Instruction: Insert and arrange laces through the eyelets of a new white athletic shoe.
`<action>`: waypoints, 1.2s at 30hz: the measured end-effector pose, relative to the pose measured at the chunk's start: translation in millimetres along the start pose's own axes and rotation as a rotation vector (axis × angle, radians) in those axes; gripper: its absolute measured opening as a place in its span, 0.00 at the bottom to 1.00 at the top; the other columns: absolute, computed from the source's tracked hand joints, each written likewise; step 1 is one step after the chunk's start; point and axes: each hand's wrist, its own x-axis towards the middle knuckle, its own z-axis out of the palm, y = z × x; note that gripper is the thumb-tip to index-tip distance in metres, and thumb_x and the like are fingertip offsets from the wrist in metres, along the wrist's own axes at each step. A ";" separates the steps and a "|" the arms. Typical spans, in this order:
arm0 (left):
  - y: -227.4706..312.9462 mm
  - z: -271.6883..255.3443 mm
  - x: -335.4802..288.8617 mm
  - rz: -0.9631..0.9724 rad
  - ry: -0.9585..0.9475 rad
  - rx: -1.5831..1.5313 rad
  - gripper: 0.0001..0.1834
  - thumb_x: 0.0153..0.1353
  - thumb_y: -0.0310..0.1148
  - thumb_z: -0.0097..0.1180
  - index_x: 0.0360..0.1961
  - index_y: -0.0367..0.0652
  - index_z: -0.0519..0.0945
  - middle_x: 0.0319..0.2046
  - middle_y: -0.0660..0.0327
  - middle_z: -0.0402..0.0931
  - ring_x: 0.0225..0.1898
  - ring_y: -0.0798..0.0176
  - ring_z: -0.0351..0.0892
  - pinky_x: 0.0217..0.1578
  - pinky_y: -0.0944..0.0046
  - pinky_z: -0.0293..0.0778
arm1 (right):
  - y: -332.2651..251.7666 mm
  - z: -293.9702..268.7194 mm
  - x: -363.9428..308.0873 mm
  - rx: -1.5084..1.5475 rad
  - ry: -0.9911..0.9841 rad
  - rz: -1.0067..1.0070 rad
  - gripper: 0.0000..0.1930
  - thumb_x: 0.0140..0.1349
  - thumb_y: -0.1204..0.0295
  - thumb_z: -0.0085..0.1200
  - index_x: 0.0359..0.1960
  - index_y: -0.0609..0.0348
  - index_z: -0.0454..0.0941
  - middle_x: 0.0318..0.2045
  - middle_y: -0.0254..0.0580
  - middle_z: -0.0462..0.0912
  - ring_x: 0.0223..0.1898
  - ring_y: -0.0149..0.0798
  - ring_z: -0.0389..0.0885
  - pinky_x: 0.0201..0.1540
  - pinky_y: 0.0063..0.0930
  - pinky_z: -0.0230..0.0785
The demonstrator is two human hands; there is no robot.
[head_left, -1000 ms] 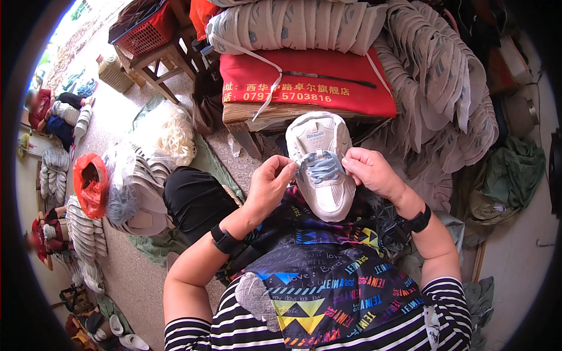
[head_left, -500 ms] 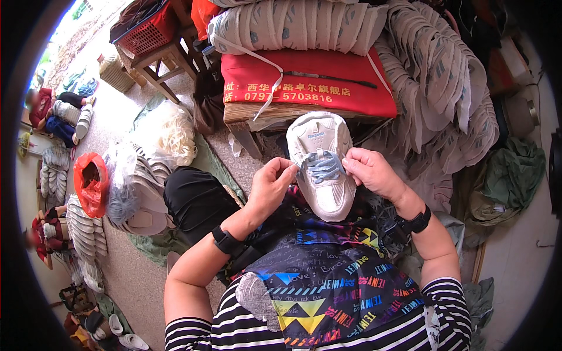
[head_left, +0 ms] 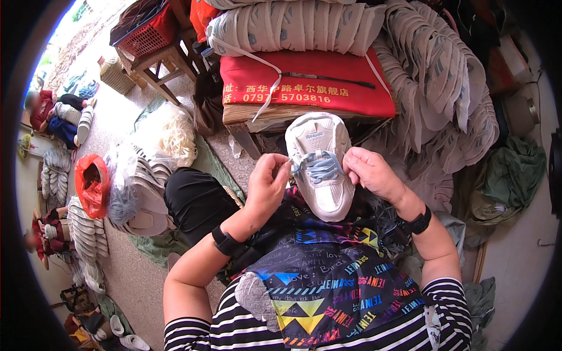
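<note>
A white shoe upper (head_left: 331, 202) lies toe toward me over my lap, just in front of a small wooden table. A light blue shoelace (head_left: 324, 168) crosses its tongue in several rows. At the upper's left edge, my left hand (head_left: 270, 182) pinches the lace between thumb and forefinger, slightly apart from the upper. My right hand (head_left: 374, 174) is closed at the right eyelet edge, thumb and forefinger gripping the upper there. Whether those fingers also hold some lace is hidden.
The wooden table (head_left: 249, 120) bears a red cloth (head_left: 316, 64), a thin dark tool (head_left: 328, 78) and a row of nested white uppers (head_left: 298, 29). More uppers (head_left: 430, 64) hang at the right. Bagged laces (head_left: 167, 134) and a red bag (head_left: 92, 184) lie left. People sit far left.
My left hand has shifted a little left, away from the upper, drawing the lace outward. My right hand and the upper stay almost where they were.
</note>
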 end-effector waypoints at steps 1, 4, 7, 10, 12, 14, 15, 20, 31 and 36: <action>1.2 -1.3 0.0 0.197 0.084 0.156 0.07 0.66 0.29 0.55 0.37 0.35 0.77 0.27 0.67 0.74 0.27 0.76 0.68 0.29 0.72 0.68 | -0.1 1.0 0.3 -0.031 0.066 0.007 0.12 0.70 0.67 0.47 0.31 0.62 0.76 0.22 0.28 0.74 0.25 0.21 0.71 0.30 0.19 0.65; 4.4 -5.4 5.5 0.332 0.119 0.269 0.06 0.67 0.28 0.53 0.39 0.36 0.77 0.29 0.66 0.75 0.29 0.76 0.69 0.31 0.72 0.68 | -2.6 -0.1 -1.8 -0.120 0.176 -0.141 0.11 0.71 0.69 0.45 0.38 0.64 0.77 0.24 0.26 0.75 0.27 0.20 0.69 0.34 0.17 0.65; 6.5 -8.3 11.9 0.155 0.030 0.071 0.06 0.69 0.30 0.50 0.40 0.37 0.75 0.30 0.65 0.77 0.27 0.77 0.70 0.28 0.75 0.68 | -7.9 -2.0 -2.0 -0.110 0.234 -0.222 0.10 0.70 0.72 0.47 0.41 0.66 0.78 0.26 0.28 0.77 0.29 0.20 0.71 0.35 0.16 0.65; 7.7 -11.1 15.4 -0.096 -0.106 -0.075 0.09 0.70 0.33 0.49 0.37 0.36 0.73 0.28 0.63 0.79 0.21 0.78 0.69 0.22 0.77 0.67 | -13.6 -4.5 -4.2 -0.085 0.213 -0.141 0.07 0.68 0.73 0.50 0.39 0.65 0.77 0.27 0.29 0.78 0.29 0.19 0.72 0.33 0.17 0.66; 7.3 -10.9 15.3 -0.106 -0.118 -0.055 0.09 0.70 0.33 0.49 0.37 0.37 0.73 0.28 0.63 0.79 0.21 0.78 0.69 0.22 0.77 0.67 | -14.9 -3.2 -3.9 -0.058 0.189 -0.050 0.07 0.68 0.73 0.50 0.38 0.65 0.77 0.27 0.29 0.78 0.28 0.19 0.73 0.32 0.17 0.66; 6.4 -9.8 14.7 -0.106 -0.133 -0.043 0.09 0.70 0.33 0.49 0.37 0.37 0.73 0.28 0.64 0.79 0.21 0.78 0.69 0.22 0.77 0.67 | -14.4 -1.2 -2.1 -0.074 0.175 -0.043 0.06 0.66 0.73 0.51 0.34 0.64 0.76 0.26 0.31 0.80 0.28 0.24 0.76 0.30 0.23 0.69; 6.0 -8.9 14.4 -0.096 -0.141 -0.017 0.09 0.70 0.33 0.50 0.37 0.37 0.74 0.27 0.64 0.78 0.21 0.78 0.68 0.22 0.76 0.67 | -13.9 -0.2 -0.5 -0.074 0.174 -0.044 0.06 0.66 0.73 0.51 0.34 0.64 0.76 0.26 0.31 0.80 0.28 0.24 0.76 0.30 0.23 0.69; 6.8 -6.2 15.4 -0.098 -0.130 0.060 0.09 0.69 0.33 0.51 0.36 0.38 0.74 0.25 0.66 0.77 0.20 0.78 0.67 0.21 0.76 0.65 | -16.3 -0.3 6.6 -0.354 0.203 -0.229 0.06 0.60 0.71 0.54 0.31 0.63 0.76 0.23 0.41 0.80 0.26 0.32 0.79 0.29 0.30 0.70; 12.7 -5.0 16.3 -0.024 -0.147 0.215 0.10 0.67 0.32 0.53 0.32 0.36 0.74 0.21 0.67 0.73 0.24 0.76 0.67 0.23 0.71 0.65 | -43.2 4.3 12.1 -0.809 0.210 -0.238 0.06 0.52 0.70 0.53 0.27 0.60 0.73 0.24 0.49 0.78 0.28 0.51 0.79 0.31 0.42 0.70; 19.3 -3.6 17.7 0.006 -0.121 0.387 0.09 0.61 0.32 0.55 0.32 0.35 0.74 0.23 0.56 0.75 0.26 0.63 0.75 0.29 0.62 0.71 | -41.4 9.0 14.1 -1.008 0.227 -0.470 0.05 0.50 0.73 0.52 0.27 0.59 0.70 0.23 0.47 0.76 0.27 0.52 0.78 0.29 0.44 0.69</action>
